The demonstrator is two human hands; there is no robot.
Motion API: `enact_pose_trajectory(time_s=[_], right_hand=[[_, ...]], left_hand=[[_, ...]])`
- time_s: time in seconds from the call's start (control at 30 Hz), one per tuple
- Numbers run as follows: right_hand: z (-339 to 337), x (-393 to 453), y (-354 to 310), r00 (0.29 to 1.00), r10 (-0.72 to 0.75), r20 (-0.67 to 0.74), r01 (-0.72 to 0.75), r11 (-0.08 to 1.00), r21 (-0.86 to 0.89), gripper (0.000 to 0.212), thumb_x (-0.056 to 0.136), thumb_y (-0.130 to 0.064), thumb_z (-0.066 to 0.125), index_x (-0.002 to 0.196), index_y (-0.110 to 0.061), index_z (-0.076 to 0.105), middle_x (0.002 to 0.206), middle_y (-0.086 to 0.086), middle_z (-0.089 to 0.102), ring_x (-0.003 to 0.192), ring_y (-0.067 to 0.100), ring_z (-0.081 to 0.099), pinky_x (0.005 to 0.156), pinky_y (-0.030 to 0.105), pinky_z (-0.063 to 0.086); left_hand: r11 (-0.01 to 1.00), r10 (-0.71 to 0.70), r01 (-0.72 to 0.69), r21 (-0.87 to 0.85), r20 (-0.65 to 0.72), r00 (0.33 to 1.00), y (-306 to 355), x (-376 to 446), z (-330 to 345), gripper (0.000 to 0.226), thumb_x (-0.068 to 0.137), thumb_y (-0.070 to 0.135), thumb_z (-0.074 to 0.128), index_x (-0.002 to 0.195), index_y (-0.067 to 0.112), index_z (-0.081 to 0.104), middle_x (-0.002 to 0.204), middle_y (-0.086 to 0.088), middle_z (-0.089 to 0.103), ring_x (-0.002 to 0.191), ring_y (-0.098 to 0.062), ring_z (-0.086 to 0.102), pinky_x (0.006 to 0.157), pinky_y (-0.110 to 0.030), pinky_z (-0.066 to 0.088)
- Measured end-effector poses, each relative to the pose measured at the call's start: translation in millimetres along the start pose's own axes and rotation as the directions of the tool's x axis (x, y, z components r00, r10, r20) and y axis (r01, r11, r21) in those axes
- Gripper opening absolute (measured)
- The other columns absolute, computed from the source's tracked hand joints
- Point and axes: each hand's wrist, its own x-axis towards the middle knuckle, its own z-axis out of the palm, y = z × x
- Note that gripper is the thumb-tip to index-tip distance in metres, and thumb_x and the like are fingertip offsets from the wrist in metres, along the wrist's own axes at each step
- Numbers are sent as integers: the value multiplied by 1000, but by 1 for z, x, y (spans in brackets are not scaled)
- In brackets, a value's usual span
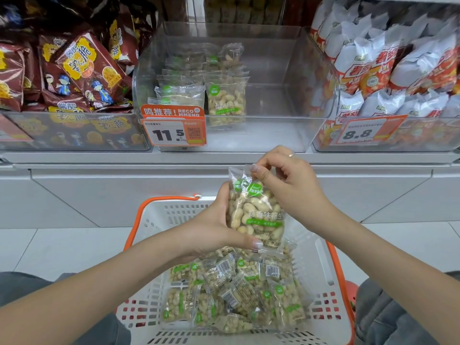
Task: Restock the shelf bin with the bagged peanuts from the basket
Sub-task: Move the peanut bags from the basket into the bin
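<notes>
Peanuts in a clear bag (256,212) are held upright above the basket (154,220), between both hands. The left hand (211,227) cups the bag's left side from below, its fingers curled round the edge and the thumb lying across the bottom seam. The right hand (286,180) pinches the top seal between thumb and forefinger; a ring shows on one finger. The bag has a green round logo near the top and a green stripe lower down, with whole in-shell peanuts visible through the film.

Under the hands, the white basket with an orange rim sits on the pale floor tiles between the person's knees, and a loose heap of the same bagged peanuts (236,292) lies in its bottom, some face up, some showing barcodes.

Farther off, on the grey shelf (99,158), a clear plastic shelf bin (286,100) stands in the middle. Its left part holds a few rows of peanut bags (225,100) standing on end; its right part is bare. An orange price tag reading 11.5 (173,128) is fixed to the bin's near left corner. The bin to the left is packed with dark red snack packs (82,68); the one to the right holds white and orange packs (388,68) behind a tag reading 8.8 (361,131).
</notes>
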Motion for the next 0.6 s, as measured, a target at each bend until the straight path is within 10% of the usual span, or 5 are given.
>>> enact_pose_trajectory(time_s=[0.13, 0.23, 0.33, 0.43, 0.6], right_hand=[[-5, 5, -2, 976, 218, -7, -216, 971, 107, 29, 85, -47, 59, 104, -28, 50, 107, -10, 52, 85, 2, 53, 70, 13, 40], [-9, 3, -5, 838, 481, 258, -546, 757, 359, 71, 64, -65, 56, 122, -24, 44, 93, -10, 58, 59, -5, 54, 61, 18, 47], [-4, -3, -2, 799, 433, 417, -601, 569, 561, 86, 55, -41, 73, 133, -24, 41, 70, -3, 68, 58, 4, 63, 58, 27, 52], [1, -3, 2, 833, 364, 417, -537, 349, 768, 96, 47, -25, 89, 133, -13, 48, 91, 9, 74, 81, 17, 71, 69, 30, 58], [9, -8, 0, 831, 310, 461, -535, 673, 511, 75, 45, -40, 92, 109, -12, 66, 105, 7, 73, 100, 21, 69, 88, 30, 55]], left_hand=[[996, -45, 44, -73, -13, 999, -2, 0, 0, 103, 70, -13, 74, 143, 35, 18, 123, 1, 62, 102, -17, 67, 78, -31, 57], [992, -37, 25, -120, -103, 994, 0, 4, -5, 91, 68, -14, 73, 135, 28, 29, 118, -5, 64, 98, -20, 69, 74, -31, 58], [992, -18, 3, -128, -115, 993, 3, 3, -10, 85, 67, -13, 75, 131, 25, 33, 118, -8, 63, 97, -21, 69, 72, -31, 57], [982, 21, -42, -183, -119, 993, 10, 4, -14, 75, 68, -14, 72, 124, 21, 38, 117, -9, 64, 95, -23, 69, 73, -33, 59], [996, 53, -57, -71, -61, 997, 17, 1, -19, 75, 73, -13, 69, 128, 23, 34, 115, -5, 64, 96, -18, 68, 74, -30, 58]])
